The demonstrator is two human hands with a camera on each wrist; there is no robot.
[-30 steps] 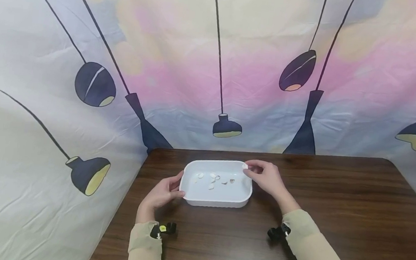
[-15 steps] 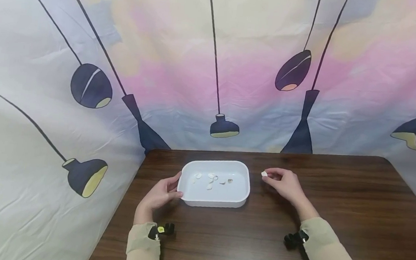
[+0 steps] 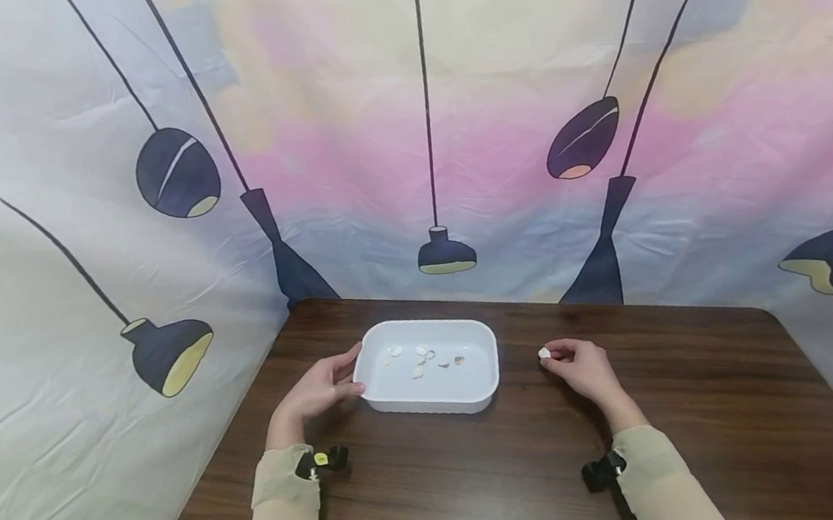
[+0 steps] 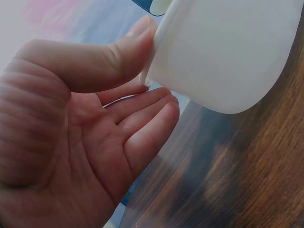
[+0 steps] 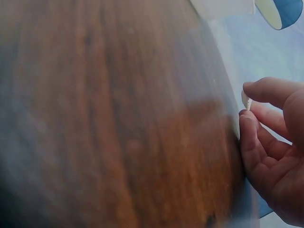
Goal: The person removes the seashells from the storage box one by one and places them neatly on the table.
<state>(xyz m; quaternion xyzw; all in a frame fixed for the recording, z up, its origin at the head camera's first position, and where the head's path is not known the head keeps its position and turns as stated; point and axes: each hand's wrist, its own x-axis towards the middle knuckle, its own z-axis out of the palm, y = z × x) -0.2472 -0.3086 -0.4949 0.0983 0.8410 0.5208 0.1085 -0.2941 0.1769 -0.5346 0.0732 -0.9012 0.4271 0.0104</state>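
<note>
A white rectangular tray [image 3: 423,407] stands on the dark wooden table, with several small shells [image 3: 418,372] scattered over its bottom. My left hand [image 3: 320,387] holds the tray's left end; in the left wrist view the thumb [image 4: 138,47] lies against the rim and the other fingers reach beneath and behind it. To the right of the tray, my right hand [image 3: 586,372] pinches a small white shell [image 3: 545,353] between thumb and fingertips, close above the table. The shell's thin ridged edge [image 5: 246,100] shows in the right wrist view.
The brown wood-grain table [image 3: 732,424] extends to the right of the tray and toward me. Behind it hangs a cloth backdrop [image 3: 355,120] printed with lamps. Each forearm carries a small black wrist camera [image 3: 601,472].
My right hand has moved right, away from the tray's right rim, carrying the white shell out over the table. The left hand stays at the tray's left end.
</note>
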